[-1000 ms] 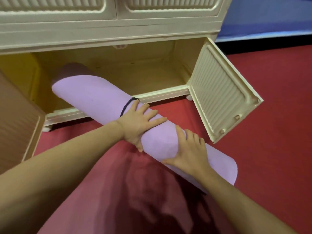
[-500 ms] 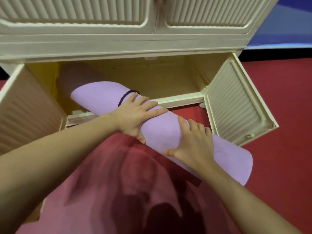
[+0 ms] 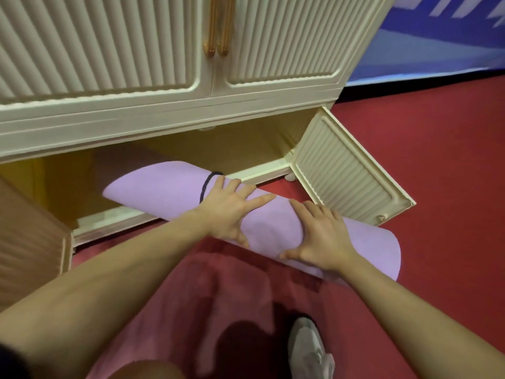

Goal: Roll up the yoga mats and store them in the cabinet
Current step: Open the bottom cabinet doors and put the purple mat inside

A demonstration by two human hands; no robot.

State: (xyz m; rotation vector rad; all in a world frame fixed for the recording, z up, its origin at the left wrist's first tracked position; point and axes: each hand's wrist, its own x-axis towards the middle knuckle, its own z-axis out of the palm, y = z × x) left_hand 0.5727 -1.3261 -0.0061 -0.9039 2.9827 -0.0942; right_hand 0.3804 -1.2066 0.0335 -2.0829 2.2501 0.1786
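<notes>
- Facing me is a tall cream cabinet (image 3: 169, 110) with ribbed door panels; its two upper doors are closed, and a pair of amber handles (image 3: 217, 26) sits where they meet.
- Under it spreads a red carpet (image 3: 437, 160), running from the cabinet's foot toward me and off to the right.
- At far right, beyond the carpet, a blue surface (image 3: 437, 36) with pale stripes shows.
- The cabinet's lower compartment (image 3: 240, 149) stands open, its inside a yellowish tone.
- Its right door (image 3: 347, 170) swings out to the right over the carpet; its left door (image 3: 30, 236) swings out toward me at the left edge.
- A rolled lilac yoga mat (image 3: 164, 184) lies at a slant across the compartment's front sill: its far left end is inside the opening, its near right end is out over the carpet.
- My left hand (image 3: 232, 209) lies on top of the roll near its middle, fingers spread and straight, thumb down its near side.
- My right hand (image 3: 319, 239) lies on the roll just to the right of the left one, fingers straight over the top, thumb spread along the near side.
- A light grey shoe (image 3: 308, 351) shows on the carpet near the bottom edge.
- A thin dark band (image 3: 206, 183) rings the roll, just left of my left hand.
</notes>
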